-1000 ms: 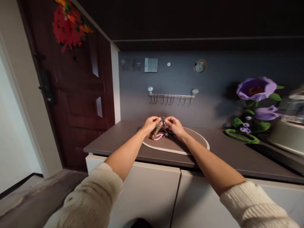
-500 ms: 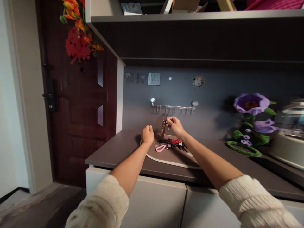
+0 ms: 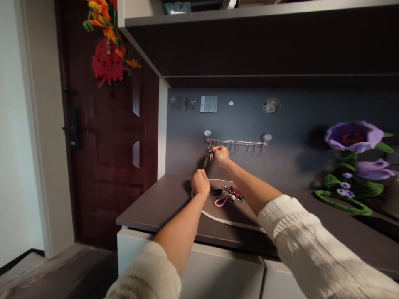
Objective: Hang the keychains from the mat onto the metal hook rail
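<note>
My right hand [image 3: 220, 154] is raised to the left end of the metal hook rail [image 3: 237, 142] on the grey wall, pinching the ring of a keychain with a brown tag [image 3: 207, 158] that dangles below it. My left hand [image 3: 200, 183] is curled in a loose fist and rests at the left edge of the oval tray [image 3: 218, 216] on the countertop. Inside the tray lie more keys: a pink loop keychain [image 3: 221, 201] and a red and black bunch [image 3: 233, 192].
A dark wooden door [image 3: 106, 137] with red and orange flower decor [image 3: 109, 54] stands at the left. Light switches [image 3: 208, 104] sit above the rail. A purple flower ornament [image 3: 352, 162] stands on the brown countertop [image 3: 156, 203] at the right. White cabinets lie below.
My right hand has lifted the brown-tag keychain from above the tray up to the left end of the hook rail. My left hand let go of it and settled at the tray's edge.
</note>
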Motion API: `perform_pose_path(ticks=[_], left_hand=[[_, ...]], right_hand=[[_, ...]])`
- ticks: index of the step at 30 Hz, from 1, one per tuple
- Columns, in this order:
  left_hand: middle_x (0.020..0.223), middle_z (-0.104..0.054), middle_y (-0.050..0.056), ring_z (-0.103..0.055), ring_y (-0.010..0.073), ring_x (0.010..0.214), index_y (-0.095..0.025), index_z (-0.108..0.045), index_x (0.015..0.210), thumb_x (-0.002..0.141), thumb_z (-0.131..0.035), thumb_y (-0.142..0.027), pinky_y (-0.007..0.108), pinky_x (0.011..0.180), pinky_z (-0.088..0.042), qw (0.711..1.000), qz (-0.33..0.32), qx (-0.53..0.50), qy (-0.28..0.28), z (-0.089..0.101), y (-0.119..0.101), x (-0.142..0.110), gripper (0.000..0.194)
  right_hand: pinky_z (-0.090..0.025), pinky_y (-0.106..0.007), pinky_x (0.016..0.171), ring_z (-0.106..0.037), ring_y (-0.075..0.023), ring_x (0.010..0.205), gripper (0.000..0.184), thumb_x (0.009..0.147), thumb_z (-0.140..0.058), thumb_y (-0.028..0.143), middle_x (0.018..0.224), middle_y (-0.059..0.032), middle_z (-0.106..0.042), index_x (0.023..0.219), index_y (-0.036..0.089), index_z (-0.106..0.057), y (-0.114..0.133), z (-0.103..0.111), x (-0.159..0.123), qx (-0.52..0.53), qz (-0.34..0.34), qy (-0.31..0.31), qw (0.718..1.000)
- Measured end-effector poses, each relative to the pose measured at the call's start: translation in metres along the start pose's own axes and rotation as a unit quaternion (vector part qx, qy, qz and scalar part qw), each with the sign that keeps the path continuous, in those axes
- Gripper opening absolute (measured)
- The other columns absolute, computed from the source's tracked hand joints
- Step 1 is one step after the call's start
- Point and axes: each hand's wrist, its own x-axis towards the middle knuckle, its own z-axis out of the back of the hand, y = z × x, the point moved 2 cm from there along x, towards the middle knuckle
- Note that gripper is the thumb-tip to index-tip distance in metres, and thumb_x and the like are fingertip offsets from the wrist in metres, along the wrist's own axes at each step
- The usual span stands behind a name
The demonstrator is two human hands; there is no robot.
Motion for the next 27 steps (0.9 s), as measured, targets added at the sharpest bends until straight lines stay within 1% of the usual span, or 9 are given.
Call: perform_pose_path(ticks=[4, 6, 10, 12, 15, 18, 21, 27], left_hand=[[0.088, -0.063, 0.014, -0.058, 0.0216, 0.08, -0.016, -0.059, 0.084, 0.088, -0.028, -0.027, 0.03, 0.066, -0.035, 1.0, -0.012, -0.013, -0.011, -0.003, 0.0, 0.001, 0.033], [0.089, -0.063, 0.014, -0.058, 0.0213, 0.08, -0.016, -0.059, 0.084, 0.088, -0.028, -0.027, 0.03, 0.066, -0.035, 1.0, -0.019, -0.011, -0.01, -0.003, 0.0, 0.001, 0.033], [0.089, -0.063, 0.014, -0.058, 0.0219, 0.081, -0.016, -0.059, 0.085, 0.088, -0.027, -0.027, 0.03, 0.066, -0.035, 1.0, -0.022, -0.009, 0.0, -0.003, -0.001, 0.001, 0.034], [0.089, -0.063, 0.014, -0.057, 0.022, 0.082, -0.015, -0.059, 0.085, 0.088, -0.027, -0.027, 0.03, 0.067, -0.035, 1.0, -0.027, -0.006, 0.003, -0.003, -0.001, 0.001, 0.034], [0.089, -0.063, 0.014, -0.057, 0.022, 0.082, -0.015, -0.059, 0.084, 0.088, -0.028, -0.027, 0.03, 0.068, -0.035, 0.999, -0.033, -0.004, 0.004, -0.003, -0.002, 0.001, 0.033], [0.09, -0.062, 0.014, -0.057, 0.0221, 0.082, -0.015, -0.058, 0.085, 0.088, -0.027, -0.027, 0.031, 0.068, -0.035, 0.999, -0.033, -0.007, 0.002, -0.003, -0.002, 0.001, 0.033], [0.09, -0.062, 0.014, -0.057, 0.0222, 0.082, -0.016, -0.058, 0.086, 0.088, -0.027, -0.027, 0.031, 0.068, -0.035, 1.0, -0.03, -0.005, 0.007, -0.002, -0.002, 0.0, 0.033], [0.089, -0.062, 0.013, -0.056, 0.0207, 0.082, -0.017, -0.058, 0.085, 0.088, -0.028, -0.028, 0.03, 0.069, -0.035, 0.998, -0.055, -0.002, 0.017, -0.004, -0.003, 0.0, 0.032]], right_hand=[[-0.046, -0.022, 0.049, -0.057, -0.0123, 0.054, 0.016, 0.072, -0.053, 0.027, 0.053, -0.0029, -0.058, 0.061, 0.016, -0.054, -0.007, -0.011, 0.011, 0.001, -0.008, -0.02, 1.0], [-0.048, -0.023, 0.049, -0.057, -0.0124, 0.052, 0.014, 0.071, -0.055, 0.025, 0.051, -0.0024, -0.057, 0.062, 0.016, -0.056, -0.009, -0.013, 0.014, 0.016, -0.024, -0.04, 0.999], [-0.051, -0.025, 0.051, -0.056, -0.0121, 0.051, 0.009, 0.069, -0.056, 0.017, 0.053, -0.0023, -0.057, 0.061, 0.015, -0.057, -0.009, -0.016, 0.013, 0.083, -0.077, -0.083, 0.99], [-0.052, -0.026, 0.051, -0.057, -0.0127, 0.052, 0.008, 0.069, -0.056, 0.015, 0.054, -0.0027, -0.058, 0.06, 0.014, -0.058, -0.008, -0.017, 0.011, 0.099, -0.086, -0.094, 0.987], [-0.052, -0.027, 0.05, -0.058, -0.0135, 0.052, 0.007, 0.068, -0.056, 0.014, 0.054, -0.0033, -0.058, 0.061, 0.014, -0.058, -0.009, -0.017, 0.008, 0.095, -0.092, -0.103, 0.986], [-0.051, -0.026, 0.049, -0.056, -0.0125, 0.051, 0.011, 0.069, -0.056, 0.015, 0.055, -0.0032, -0.059, 0.058, 0.015, -0.056, -0.013, -0.014, 0.005, 0.064, -0.101, -0.104, 0.987], [-0.05, -0.025, 0.049, -0.054, -0.0103, 0.049, 0.013, 0.07, -0.054, 0.016, 0.057, -0.0024, -0.059, 0.058, 0.015, -0.054, -0.017, -0.009, 0.004, 0.033, -0.09, -0.094, 0.991], [-0.05, -0.022, 0.053, -0.056, -0.0078, 0.054, 0.006, 0.073, -0.05, 0.013, 0.061, 0.0, -0.057, 0.068, 0.017, -0.051, -0.022, 0.003, 0.0, 0.062, -0.078, -0.04, 0.994]])
